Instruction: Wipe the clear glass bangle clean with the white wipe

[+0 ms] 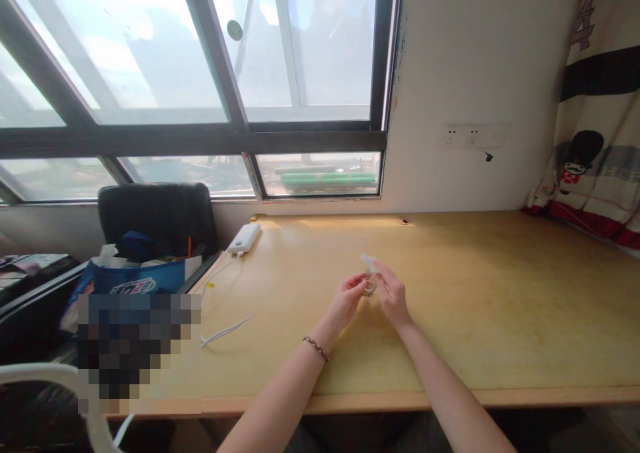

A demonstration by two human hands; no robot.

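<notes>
Above the middle of the wooden table, my left hand (352, 291) pinches a small, clear-looking thing with brownish edges (369, 288). Its kind is too small to make out. Close on the right, my right hand (393, 291) has its fingers closed on a whitish, translucent piece (369, 262) that sticks out past the fingertips, up and to the left. Both hands nearly meet, and the small thing lies between them. A beaded bracelet (317, 349) circles my left wrist.
On the table (500, 306), a white power bank (245, 238) with a white cable (225, 331) lies at the left edge. A small dark item (405, 221) rests near the wall. Left of the table stand a black chair (157, 213) and a blue bag (145, 279).
</notes>
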